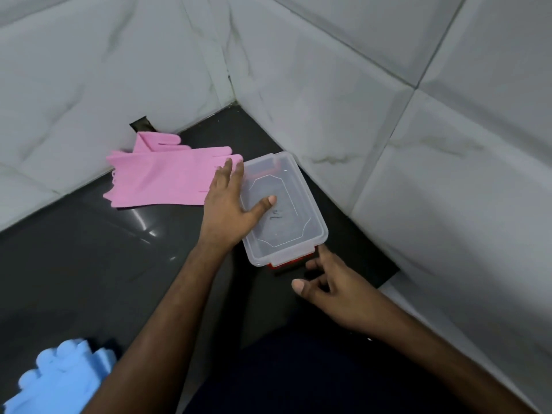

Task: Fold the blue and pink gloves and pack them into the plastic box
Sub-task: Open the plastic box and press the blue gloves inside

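Box (283, 204) lidded — left hand (230, 204) atop, right hand (325, 282) seemingly at clip.

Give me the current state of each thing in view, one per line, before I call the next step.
plastic box: lid on, nothing visible inside, red latch at the near end.
pink gloves: lying flat on the dark counter, outside the box.
blue gloves: bottom left corner, blurred, outside the box.
left hand: open, thumb resting on the lid.
right hand: open, fingers at the near latch.
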{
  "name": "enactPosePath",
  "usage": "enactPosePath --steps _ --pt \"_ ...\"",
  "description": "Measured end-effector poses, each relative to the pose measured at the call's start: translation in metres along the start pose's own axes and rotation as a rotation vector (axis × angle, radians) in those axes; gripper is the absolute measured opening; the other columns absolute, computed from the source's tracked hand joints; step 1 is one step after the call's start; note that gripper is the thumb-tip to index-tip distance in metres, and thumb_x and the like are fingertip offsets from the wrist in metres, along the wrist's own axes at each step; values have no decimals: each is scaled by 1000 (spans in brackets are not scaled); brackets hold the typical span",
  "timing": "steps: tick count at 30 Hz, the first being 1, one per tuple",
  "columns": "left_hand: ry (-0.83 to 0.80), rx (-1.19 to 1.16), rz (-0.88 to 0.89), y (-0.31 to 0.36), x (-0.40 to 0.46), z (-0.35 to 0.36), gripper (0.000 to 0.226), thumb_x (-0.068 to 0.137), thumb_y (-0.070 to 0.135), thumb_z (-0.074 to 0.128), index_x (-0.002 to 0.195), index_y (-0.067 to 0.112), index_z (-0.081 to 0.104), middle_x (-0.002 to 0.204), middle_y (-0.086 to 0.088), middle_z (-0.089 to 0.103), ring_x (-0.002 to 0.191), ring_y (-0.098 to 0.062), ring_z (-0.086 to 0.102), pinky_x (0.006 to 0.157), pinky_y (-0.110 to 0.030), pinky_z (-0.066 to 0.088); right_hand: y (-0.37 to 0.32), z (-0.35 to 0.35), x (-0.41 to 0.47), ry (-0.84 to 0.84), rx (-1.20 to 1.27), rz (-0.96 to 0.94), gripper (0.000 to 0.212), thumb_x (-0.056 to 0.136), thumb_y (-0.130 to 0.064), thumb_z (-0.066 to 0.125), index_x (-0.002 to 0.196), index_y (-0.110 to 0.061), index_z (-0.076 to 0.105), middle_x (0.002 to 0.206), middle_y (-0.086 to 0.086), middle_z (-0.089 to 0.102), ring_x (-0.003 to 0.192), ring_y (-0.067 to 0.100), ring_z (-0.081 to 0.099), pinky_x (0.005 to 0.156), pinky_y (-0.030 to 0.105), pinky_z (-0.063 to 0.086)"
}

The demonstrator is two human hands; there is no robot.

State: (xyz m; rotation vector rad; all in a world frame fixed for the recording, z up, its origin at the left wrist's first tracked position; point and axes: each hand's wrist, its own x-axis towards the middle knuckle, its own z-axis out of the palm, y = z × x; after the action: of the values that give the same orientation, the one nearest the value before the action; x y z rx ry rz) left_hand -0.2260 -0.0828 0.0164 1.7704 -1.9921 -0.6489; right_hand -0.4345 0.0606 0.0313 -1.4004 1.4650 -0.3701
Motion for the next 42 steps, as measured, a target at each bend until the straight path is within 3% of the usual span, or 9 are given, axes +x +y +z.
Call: enactPosePath --steps 5,12,16,19,25,29,32,38,42 --pt "-8 -87 -24 -1 18 -5 85 93 55 70 160 16 37 146 -8 45 133 -21 45 112 -40 42 -3 3 4 72 197 4 47 94 -52 63 131 -48 35 122 -23 57 101 -14 61 73 8 50" --pt "256 -186 -187 -9 -40 -6 61 95 56 67 139 15 59 119 2 46 109 -12 51 96 -27 43 -9 -2 9 303 219 -25 57 94 -39 68 143 -31 38 128 -15 62 109 -7 61 80 2 47" --pt "383 -278 -289 -19 -89 -15 51 94 58 67 124 17 62 114 3 53 96 -1 57 77 -5 40 -23 2 16 361 100 -122 54 93 -36 69 140 -26 43 134 -3 54 120 10 57 100 30 51" --pt "466 -299 -338 -29 -114 -29 42 96 54 68 115 17 62 109 3 56 95 -3 58 75 -10 42 -34 11 24 307 57 -148 51 94 -35 68 139 -24 47 132 -1 56 119 15 59 102 44 52" --pt "560 -246 -486 -59 -160 -64 41 97 48 69 97 10 53 102 -6 53 91 -24 58 77 -29 50 -62 51 36 254 -5 -241 56 94 -37 68 144 -26 45 135 -5 53 121 11 56 105 39 49" --pt "580 -171 -593 -73 -187 -78 46 97 53 67 88 10 52 91 -2 54 74 -3 54 68 -4 40 -76 73 50 207 -36 -294 55 95 -33 68 144 -27 45 132 -8 51 122 12 54 101 32 44" --pt "558 -191 -652 -87 -204 -82 46 97 55 66 83 12 54 84 0 58 73 -1 57 67 -3 40 -82 87 60 164 -51 -297 61 95 -34 67 149 -26 40 138 -5 51 125 14 53 105 35 44" --pt "565 -471 -721 -114 -222 -73 21 96 51 69 99 31 62 91 12 73 84 0 70 77 -27 56 -86 108 78 128 132 -247 67 97 -31 67 154 -26 34 135 -11 57 118 6 60 108 42 50" --pt "572 -532 -646 -121 -230 -69 22 96 46 72 113 49 58 107 33 70 99 12 66 81 -19 58 -76 121 82 102 389 -274 59 95 -33 68 147 -24 42 135 -11 63 122 3 62 106 33 52"
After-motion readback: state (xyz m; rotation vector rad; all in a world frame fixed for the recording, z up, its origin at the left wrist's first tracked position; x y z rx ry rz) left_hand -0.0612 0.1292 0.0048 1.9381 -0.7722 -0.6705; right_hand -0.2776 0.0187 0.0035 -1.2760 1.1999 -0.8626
